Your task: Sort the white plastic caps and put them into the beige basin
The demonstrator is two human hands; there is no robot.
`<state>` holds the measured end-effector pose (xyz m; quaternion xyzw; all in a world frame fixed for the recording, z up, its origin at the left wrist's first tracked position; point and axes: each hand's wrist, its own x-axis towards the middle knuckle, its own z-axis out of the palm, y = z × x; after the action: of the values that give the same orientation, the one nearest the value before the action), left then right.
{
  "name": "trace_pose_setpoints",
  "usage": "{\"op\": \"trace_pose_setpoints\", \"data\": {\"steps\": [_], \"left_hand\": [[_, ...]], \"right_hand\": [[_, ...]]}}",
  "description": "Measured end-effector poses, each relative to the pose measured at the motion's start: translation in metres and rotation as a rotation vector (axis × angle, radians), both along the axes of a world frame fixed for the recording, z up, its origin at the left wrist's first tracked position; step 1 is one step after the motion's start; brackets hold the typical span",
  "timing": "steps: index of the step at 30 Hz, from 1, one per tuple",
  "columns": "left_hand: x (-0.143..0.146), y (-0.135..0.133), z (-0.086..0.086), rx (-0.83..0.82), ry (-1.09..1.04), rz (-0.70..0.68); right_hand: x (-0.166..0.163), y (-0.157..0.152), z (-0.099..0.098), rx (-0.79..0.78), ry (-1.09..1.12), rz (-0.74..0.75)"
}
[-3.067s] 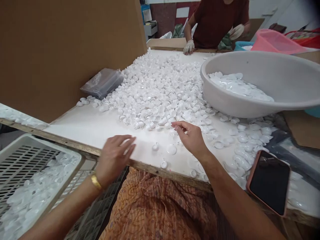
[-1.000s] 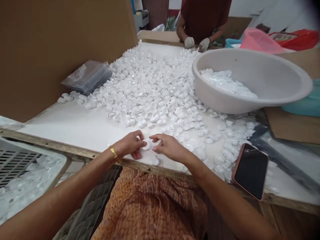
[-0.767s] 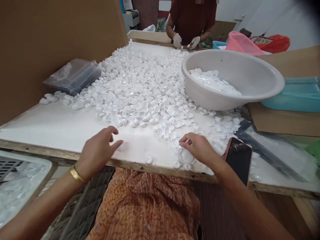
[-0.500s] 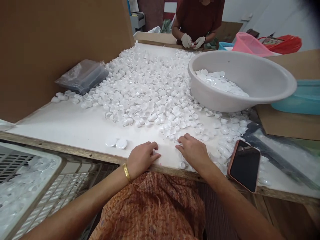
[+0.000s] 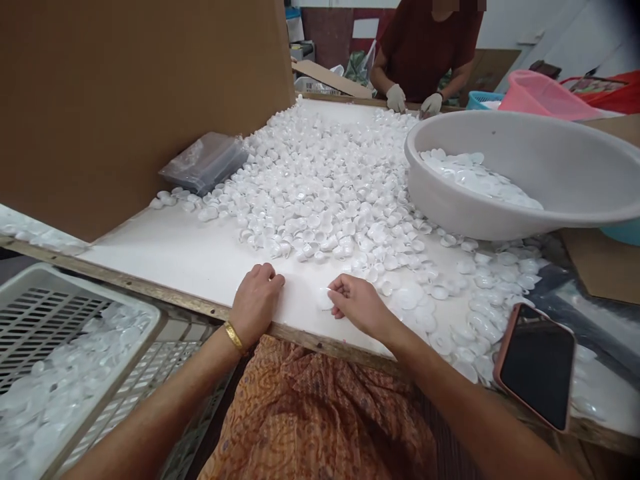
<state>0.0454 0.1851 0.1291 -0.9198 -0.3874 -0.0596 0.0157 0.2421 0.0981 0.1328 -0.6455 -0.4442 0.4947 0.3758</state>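
Head view: your right hand (image 5: 360, 303) pinched a white disc (image 5: 324, 299) between thumb and fingers, just in front of the heap of small white pieces (image 5: 330, 180) on the counter (image 5: 195, 260). Your left hand (image 5: 256, 300), also in front of the heap, had its fingers curled; whether they gripped anything could not be told. Beside the heap, a plastic-wrapped packet (image 5: 205, 162) lay on the left and a grey basin (image 5: 465, 212) stood on the right. A phone (image 5: 539, 367) lay to the heap's near right; beyond the heap was a gloved co-worker (image 5: 430, 53).
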Motion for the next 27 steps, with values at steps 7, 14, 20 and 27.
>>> {"op": "trace_pose_setpoints", "data": {"steps": [7, 14, 20, 27], "left_hand": [[0.009, -0.014, 0.012, -0.313, -0.277, 0.119], [0.046, -0.022, 0.001, -0.964, -0.507, 0.311], [0.047, -0.011, 0.009, -1.248, -0.559, 0.395], [0.051, -0.008, 0.011, -1.263, -0.575, 0.382]], "right_hand": [[-0.002, 0.02, -0.021, -0.152, 0.165, -0.046], [-0.006, 0.019, -0.022, -0.162, 0.267, -0.055], [-0.011, 0.021, -0.025, -0.132, 0.239, -0.017], [-0.01, 0.023, -0.03, -0.131, 0.219, 0.021]]}}
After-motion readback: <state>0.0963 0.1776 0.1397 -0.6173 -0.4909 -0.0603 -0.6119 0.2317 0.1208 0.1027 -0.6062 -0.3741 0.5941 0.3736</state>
